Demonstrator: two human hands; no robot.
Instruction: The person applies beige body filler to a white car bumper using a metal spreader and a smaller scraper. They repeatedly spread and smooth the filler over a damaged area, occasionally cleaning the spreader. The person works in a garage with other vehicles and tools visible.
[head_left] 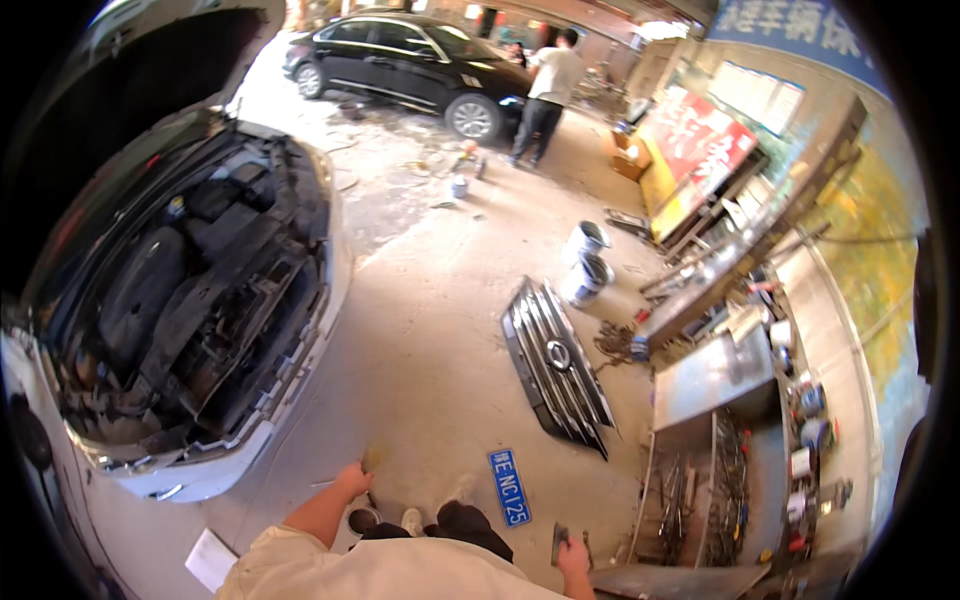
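Observation:
My left hand [352, 480] reaches out over the floor, its fingers closed around something small with a tan, blade-like end [372, 459]; blur hides its exact kind. Just below that hand stands an open round can [363, 519] with dark contents, near my shoes. At the lower right, my right hand [574, 556] is closed on a dark flat piece [559, 543], too small to name. Between my hands, a blue licence plate [509, 488] lies on the floor. Farther ahead lies a black and chrome car grille [556, 362].
A white car [330, 250] with its bonnet raised stands at the left. Tools fill an open metal cabinet [690, 425] at the right. Two buckets [587, 278] stand beyond the grille. A person [552, 88] stands by a black car [400, 65] at the back.

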